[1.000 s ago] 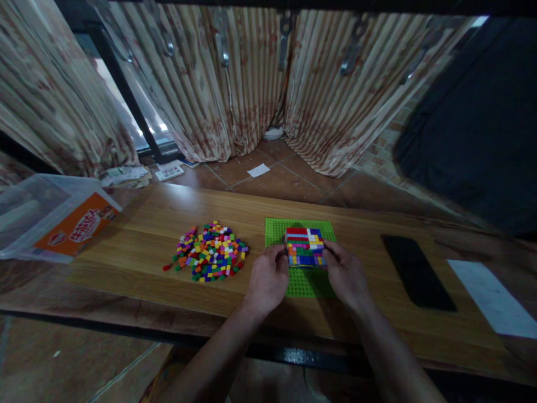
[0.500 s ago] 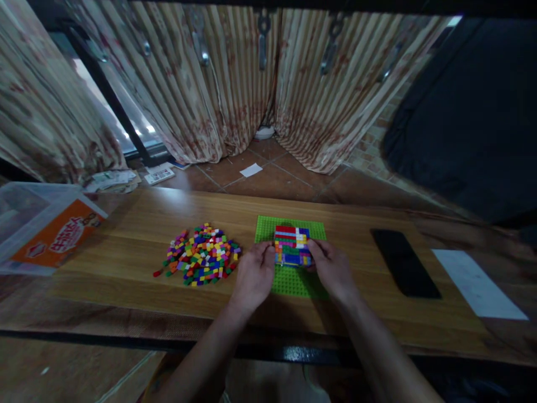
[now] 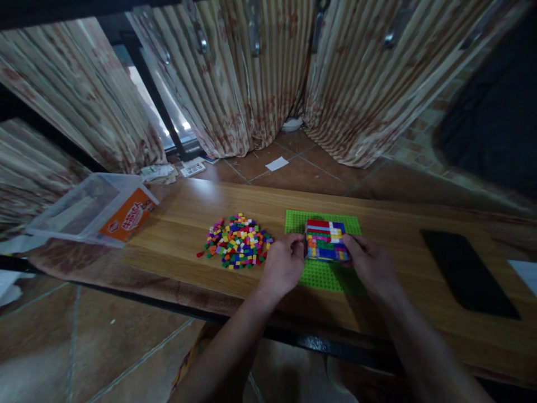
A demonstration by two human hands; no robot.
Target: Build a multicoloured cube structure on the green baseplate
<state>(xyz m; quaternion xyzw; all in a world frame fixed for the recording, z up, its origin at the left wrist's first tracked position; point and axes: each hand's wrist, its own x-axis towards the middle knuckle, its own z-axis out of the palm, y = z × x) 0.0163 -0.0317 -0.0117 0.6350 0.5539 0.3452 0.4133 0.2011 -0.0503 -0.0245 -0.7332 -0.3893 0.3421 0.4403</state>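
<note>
A flat block of multicoloured toy bricks (image 3: 325, 240) is held over a green studded baseplate (image 3: 321, 280) on the wooden table. My right hand (image 3: 371, 263) grips its right side, thumb on the top edge and fingers partly hidden below. At the block's left side is my left hand (image 3: 283, 263), its fingers curled in at the edge. The tips of those fingers are in shadow, so their exact contact is hard to see. Left of my left hand lies a loose pile of small coloured bricks (image 3: 241, 242).
A clear plastic box (image 3: 90, 210) with an orange label stands at the table's left end. On the right lie a black flat slab (image 3: 467, 274) and a white sheet (image 3: 524, 274). Striped curtains (image 3: 251, 84) hang beyond the table (image 3: 180, 263).
The whole view has swung to the left, so everything sits further right in the picture. My left thumb has drawn slightly away from the block's top edge; the right hand keeps its grip.
</note>
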